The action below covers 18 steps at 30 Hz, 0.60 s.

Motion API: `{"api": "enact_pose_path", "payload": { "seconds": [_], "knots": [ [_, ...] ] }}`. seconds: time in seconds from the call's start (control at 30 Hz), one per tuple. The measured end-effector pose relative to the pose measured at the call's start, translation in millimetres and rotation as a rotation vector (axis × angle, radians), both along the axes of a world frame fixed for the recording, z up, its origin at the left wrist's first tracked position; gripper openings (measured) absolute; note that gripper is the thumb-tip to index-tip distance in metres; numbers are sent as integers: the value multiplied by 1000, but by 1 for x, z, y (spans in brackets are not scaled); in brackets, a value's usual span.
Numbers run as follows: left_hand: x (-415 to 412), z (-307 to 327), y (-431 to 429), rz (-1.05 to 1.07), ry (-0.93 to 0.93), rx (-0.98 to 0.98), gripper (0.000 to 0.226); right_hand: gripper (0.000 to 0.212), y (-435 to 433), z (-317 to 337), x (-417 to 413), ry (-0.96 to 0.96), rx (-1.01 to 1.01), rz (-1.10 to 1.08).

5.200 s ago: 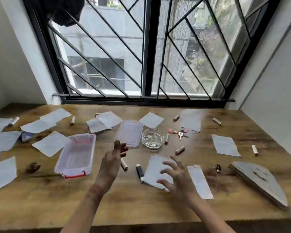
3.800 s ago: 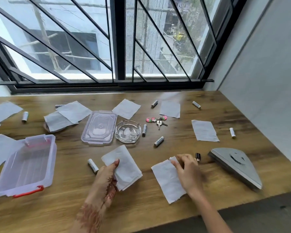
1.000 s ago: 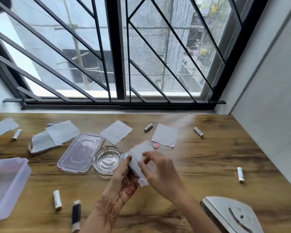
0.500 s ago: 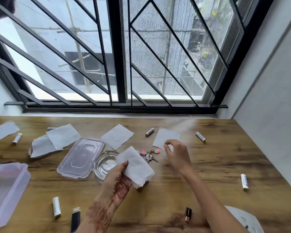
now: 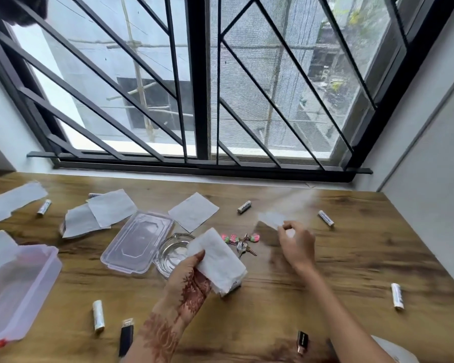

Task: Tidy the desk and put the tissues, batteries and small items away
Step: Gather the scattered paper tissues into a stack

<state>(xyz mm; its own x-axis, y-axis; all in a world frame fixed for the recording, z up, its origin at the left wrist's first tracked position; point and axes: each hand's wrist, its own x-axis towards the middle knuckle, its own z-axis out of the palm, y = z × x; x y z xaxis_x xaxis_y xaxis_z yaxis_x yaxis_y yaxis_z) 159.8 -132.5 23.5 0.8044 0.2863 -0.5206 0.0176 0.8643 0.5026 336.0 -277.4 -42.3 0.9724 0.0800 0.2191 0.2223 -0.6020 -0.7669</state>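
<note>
Wooden counter (image 5: pixel 351 258) runs below a barred window (image 5: pixel 202 82), strewn with paper and small things. The left hand (image 5: pixel 192 279) grips a stack of tissues (image 5: pixel 218 260), thumb on top and fingers curled beneath, holding it over the counter just right of a glass ashtray (image 5: pixel 172 254). The right hand (image 5: pixel 296 242) reaches farther back and pinches the edge of a single tissue (image 5: pixel 271 218) between thumb and fingertips. That sheet is blurred, so whether it is clear of the counter cannot be told.

Between the two hands lies a bunch of keys (image 5: pixel 240 241) with pink charms. A clear lid (image 5: pixel 138 241) lies flat, touching the ashtray's left side, and an open plastic box (image 5: pixel 19 286) with a red clasp stands at the left edge.

A flat tissue (image 5: pixel 193 211) lies behind the lid, two overlapping tissues (image 5: pixel 100 214) lie to its left, and another sheet (image 5: pixel 13 201) is at the far left.

Batteries lie well apart:
- one (image 5: pixel 244 206) near the window
- one (image 5: pixel 326 218) beyond the right hand
- one (image 5: pixel 397 296) by the right edge
- one (image 5: pixel 98 315) near the front
- one (image 5: pixel 43 207) at the back left

A black lighter (image 5: pixel 126 336) lies beside the front battery, and a small dark item (image 5: pixel 302 341) sits under the right forearm.
</note>
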Motion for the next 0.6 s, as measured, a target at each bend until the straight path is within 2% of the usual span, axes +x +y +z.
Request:
{"api": "enact_pose_path", "payload": {
  "seconds": [0.07, 0.17, 0.27, 0.37, 0.43, 0.53, 0.6],
  "knots": [
    [0, -4, 1, 3, -4, 3, 23, 6, 7, 19, -14, 74, 235, -42],
    [0, -9, 4, -13, -17, -13, 22, 9, 19, 45, -43, 119, 417, 109],
    [1, -14, 6, -39, -20, -10, 24, 1, 29, 53, -74, -32, 305, 307],
    [1, -15, 8, -66, -38, -11, 34, 7, 41, 50, -104, -200, 170, 475],
    [-1, -12, 9, -79, -89, -37, 41, 12, 49, 45, -119, -222, 98, 574],
    [-5, -6, 12, -112, -143, -81, 57, 32, 57, 35, -131, -225, -21, 698],
    [-9, -4, 14, -116, -137, -86, 51, 39, 61, 35, -134, -209, -28, 733]
  ]
}}
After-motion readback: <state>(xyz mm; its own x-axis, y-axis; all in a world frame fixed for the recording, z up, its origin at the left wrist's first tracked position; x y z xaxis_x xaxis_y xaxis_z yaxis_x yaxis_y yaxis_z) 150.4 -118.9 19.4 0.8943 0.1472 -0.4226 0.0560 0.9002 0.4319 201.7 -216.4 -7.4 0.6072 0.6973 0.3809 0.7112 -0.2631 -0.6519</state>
